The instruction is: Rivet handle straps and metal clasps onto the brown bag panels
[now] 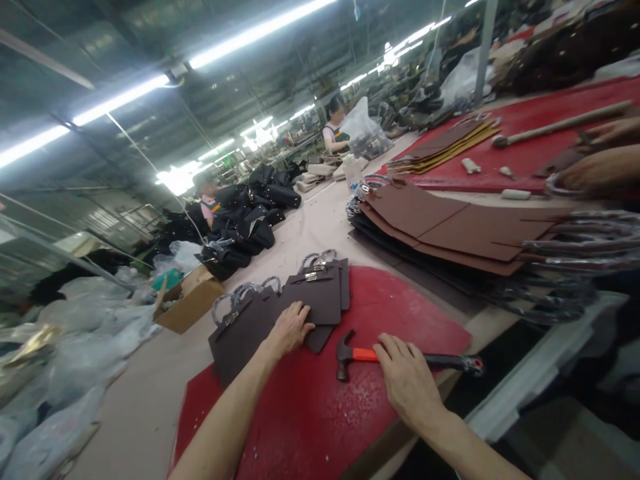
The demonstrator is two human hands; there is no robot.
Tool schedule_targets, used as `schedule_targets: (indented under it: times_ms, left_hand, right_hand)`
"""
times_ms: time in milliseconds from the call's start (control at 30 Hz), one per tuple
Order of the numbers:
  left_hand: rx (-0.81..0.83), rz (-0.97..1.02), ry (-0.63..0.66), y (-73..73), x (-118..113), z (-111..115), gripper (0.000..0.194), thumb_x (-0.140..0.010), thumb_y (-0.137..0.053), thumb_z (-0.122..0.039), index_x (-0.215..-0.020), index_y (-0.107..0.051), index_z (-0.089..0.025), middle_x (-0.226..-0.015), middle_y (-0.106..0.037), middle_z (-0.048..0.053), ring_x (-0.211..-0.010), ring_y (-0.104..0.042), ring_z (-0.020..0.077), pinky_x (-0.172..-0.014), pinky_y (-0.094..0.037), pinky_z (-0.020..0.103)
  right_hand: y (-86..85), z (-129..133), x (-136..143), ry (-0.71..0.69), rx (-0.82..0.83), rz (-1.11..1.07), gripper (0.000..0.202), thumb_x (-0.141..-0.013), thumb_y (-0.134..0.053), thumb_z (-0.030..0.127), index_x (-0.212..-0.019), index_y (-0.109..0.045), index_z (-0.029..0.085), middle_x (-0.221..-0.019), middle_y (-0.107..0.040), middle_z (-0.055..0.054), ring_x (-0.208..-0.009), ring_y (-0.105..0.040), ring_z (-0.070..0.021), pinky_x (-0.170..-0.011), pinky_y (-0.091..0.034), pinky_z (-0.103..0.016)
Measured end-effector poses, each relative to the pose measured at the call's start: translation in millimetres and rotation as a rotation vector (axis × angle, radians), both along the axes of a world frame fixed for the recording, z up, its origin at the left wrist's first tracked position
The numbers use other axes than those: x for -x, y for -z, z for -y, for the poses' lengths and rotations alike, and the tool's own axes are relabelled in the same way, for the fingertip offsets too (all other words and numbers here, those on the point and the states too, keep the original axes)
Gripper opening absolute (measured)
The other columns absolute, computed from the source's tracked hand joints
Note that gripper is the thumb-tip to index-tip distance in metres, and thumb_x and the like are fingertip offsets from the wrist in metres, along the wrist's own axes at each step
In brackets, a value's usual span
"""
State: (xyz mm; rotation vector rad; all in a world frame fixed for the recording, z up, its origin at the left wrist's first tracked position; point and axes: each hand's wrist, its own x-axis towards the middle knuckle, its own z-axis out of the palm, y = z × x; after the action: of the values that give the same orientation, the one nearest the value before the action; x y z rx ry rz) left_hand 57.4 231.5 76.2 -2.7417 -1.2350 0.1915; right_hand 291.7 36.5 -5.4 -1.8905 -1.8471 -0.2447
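My left hand (291, 328) rests on dark brown leather bag panels (320, 300), fingers lying over them and thumb apart. The panels overlap on a red work mat (310, 407) and carry metal clasps and plastic-wrapped handles. A claw hammer (365, 355) with an orange and black handle lies across the mat's right side. My right hand (407, 373) is over its handle, fingers reaching around the far side; the palm side is hidden. The hammer's head points left, toward the panels.
To the right is a stack of brown bag panels (450, 217) with wrapped handles. Another person's hands (600, 167) work at a second red mat (540, 133), near a mallet (560, 125). Black bags (255, 220), a cardboard box (187, 300) and plastic bags (105, 333) lie to the left.
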Motion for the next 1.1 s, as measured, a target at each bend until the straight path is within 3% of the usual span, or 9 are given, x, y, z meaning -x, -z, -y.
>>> schedule_targets:
  times_ms: [200, 300, 400, 500, 600, 700, 867, 967, 1100]
  left_hand:
    - [-0.012, -0.156, 0.058, -6.9, -3.3, -11.2, 0.042, -0.092, -0.037, -0.004, -0.127, -0.055, -0.016, -0.124, -0.063, 0.014, -0.116, -0.061, 0.0229, -0.1, -0.051, 0.035]
    - [-0.05, -0.158, 0.028, -31.7, -4.3, -20.1, 0.037, -0.085, -0.04, 0.001, -0.113, -0.06, -0.015, -0.107, -0.066, 0.013, -0.098, -0.064, 0.0224, -0.09, -0.053, 0.033]
    - [-0.124, -0.142, -0.011, -72.7, 0.4, -23.0, 0.036, -0.084, -0.038, 0.002, -0.108, -0.06, -0.015, -0.104, -0.065, 0.014, -0.096, -0.063, 0.0244, -0.089, -0.052, 0.036]
    - [-0.208, -0.139, -0.052, -112.7, 10.5, -1.0, 0.035, -0.086, -0.037, 0.0, -0.107, -0.061, -0.015, -0.104, -0.064, 0.015, -0.097, -0.062, 0.0262, -0.086, -0.05, 0.037]
    - [-0.325, -0.171, -0.073, -124.3, 21.1, 59.0, 0.032, -0.089, -0.037, -0.001, -0.107, -0.06, -0.015, -0.095, -0.064, 0.012, -0.089, -0.063, 0.0255, -0.078, -0.049, 0.035]
    - [-0.377, -0.178, -0.059, -96.2, 26.0, 148.1, 0.028, -0.091, -0.039, -0.003, -0.105, -0.059, -0.016, -0.088, -0.062, 0.008, -0.079, -0.06, 0.0242, -0.07, -0.048, 0.034]
    - [-0.257, -0.116, -0.027, -14.1, 11.6, 289.5, 0.028, -0.086, -0.047, -0.005, -0.111, -0.059, -0.01, -0.088, -0.06, 0.009, -0.075, -0.059, 0.0234, -0.066, -0.049, 0.035]
    - [-0.199, -0.055, -0.05, 19.4, -0.9, 336.0, 0.033, -0.086, -0.046, -0.007, -0.117, -0.058, -0.005, -0.086, -0.059, 0.01, -0.072, -0.058, 0.0232, -0.062, -0.047, 0.035]
    - [-0.141, 0.075, -0.018, 36.0, -5.4, 353.4, 0.026, -0.091, -0.043, -0.011, -0.113, -0.058, -0.005, -0.087, -0.058, 0.01, -0.072, -0.056, 0.0229, -0.061, -0.045, 0.036]
  right_hand:
    - [5.8, -1.9, -0.4, 0.009, -0.009, -0.015, 0.044, -0.082, -0.053, 0.011, -0.121, -0.071, 0.02, -0.134, -0.066, -0.011, -0.12, -0.058, -0.0281, -0.102, -0.041, -0.044]
    - [6.4, -2.5, 0.0, 0.013, -0.019, -0.014, 0.043, -0.083, -0.053, 0.012, -0.121, -0.071, 0.02, -0.134, -0.066, -0.011, -0.119, -0.059, -0.0282, -0.102, -0.04, -0.045]
    - [4.3, -2.6, 0.4, 0.01, -0.024, -0.008, 0.042, -0.083, -0.053, 0.012, -0.121, -0.07, 0.018, -0.133, -0.066, -0.011, -0.118, -0.058, -0.0288, -0.101, -0.039, -0.045]
    - [-1.1, -2.5, -0.3, -0.003, -0.017, 0.005, 0.041, -0.085, -0.052, 0.011, -0.121, -0.07, 0.016, -0.134, -0.065, -0.012, -0.119, -0.058, -0.0302, -0.101, -0.038, -0.046]
    - [-8.5, -2.1, -1.9, -0.036, -0.009, 0.021, 0.039, -0.088, -0.05, 0.01, -0.121, -0.069, 0.013, -0.133, -0.065, -0.015, -0.119, -0.057, -0.031, -0.099, -0.039, -0.046]
    - [-15.3, -1.0, -3.1, -0.073, -0.004, 0.03, 0.037, -0.091, -0.046, 0.011, -0.121, -0.067, 0.012, -0.132, -0.064, -0.017, -0.116, -0.057, -0.0306, -0.095, -0.039, -0.045]
    - [-20.4, -0.3, -1.5, -0.097, -0.014, 0.059, 0.033, -0.094, -0.043, 0.016, -0.118, -0.065, 0.013, -0.128, -0.064, -0.016, -0.109, -0.056, -0.0292, -0.09, -0.036, -0.042]
    - [-19.8, -2.0, 1.7, -0.098, -0.006, 0.069, 0.031, -0.096, -0.041, 0.021, -0.117, -0.064, 0.014, -0.126, -0.063, -0.014, -0.106, -0.055, -0.0277, -0.087, -0.034, -0.041]
    - [-16.3, -5.2, 4.7, -0.063, 0.013, 0.026, 0.031, -0.095, -0.043, 0.024, -0.115, -0.065, 0.015, -0.123, -0.064, -0.014, -0.102, -0.054, -0.0268, -0.084, -0.033, -0.04]
